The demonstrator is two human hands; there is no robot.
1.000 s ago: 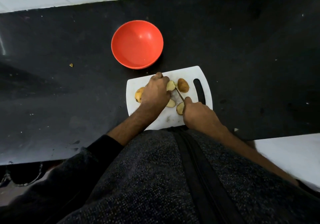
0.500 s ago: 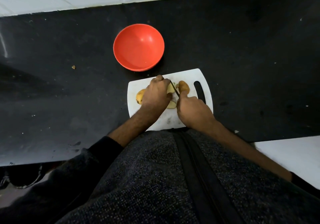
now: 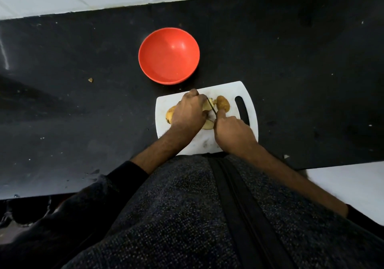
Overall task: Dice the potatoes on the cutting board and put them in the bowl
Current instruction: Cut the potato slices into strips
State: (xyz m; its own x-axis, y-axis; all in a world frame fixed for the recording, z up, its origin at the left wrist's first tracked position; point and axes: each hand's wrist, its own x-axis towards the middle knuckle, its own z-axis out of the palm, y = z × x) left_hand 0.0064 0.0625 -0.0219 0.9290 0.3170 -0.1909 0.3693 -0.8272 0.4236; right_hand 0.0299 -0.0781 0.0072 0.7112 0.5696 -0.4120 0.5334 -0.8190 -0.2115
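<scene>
A white cutting board (image 3: 245, 94) was laid on a black counter (image 3: 301, 71), its handle slot at the right end. On it, several potato pieces were seen. A piece with cut, pale faces (image 3: 208, 104) was held down by the left hand (image 3: 190, 110), whose fingers were curled over it with the fingertips pointed toward the far edge of the board. Another potato (image 3: 170, 114) was partly hidden under that hand at its left side. A brown-skinned half (image 3: 223, 103) was left just to the right of the blade, apart from both hands. A further pale slice (image 3: 208, 124) was seen between the two hands, near the wrists.

A knife (image 3: 211, 107) was gripped in the right hand (image 3: 232, 132), the fingers closed round the handle and the index finger stretched along the back of the blade. The thin dark blade was angled toward the far left and was set against the held piece; how deep it had gone could not be told.

A red bowl (image 3: 143, 60) was placed on the counter just beyond the far left corner of the board. A small scrap (image 3: 90, 80) was seen on the counter well to the left.
</scene>
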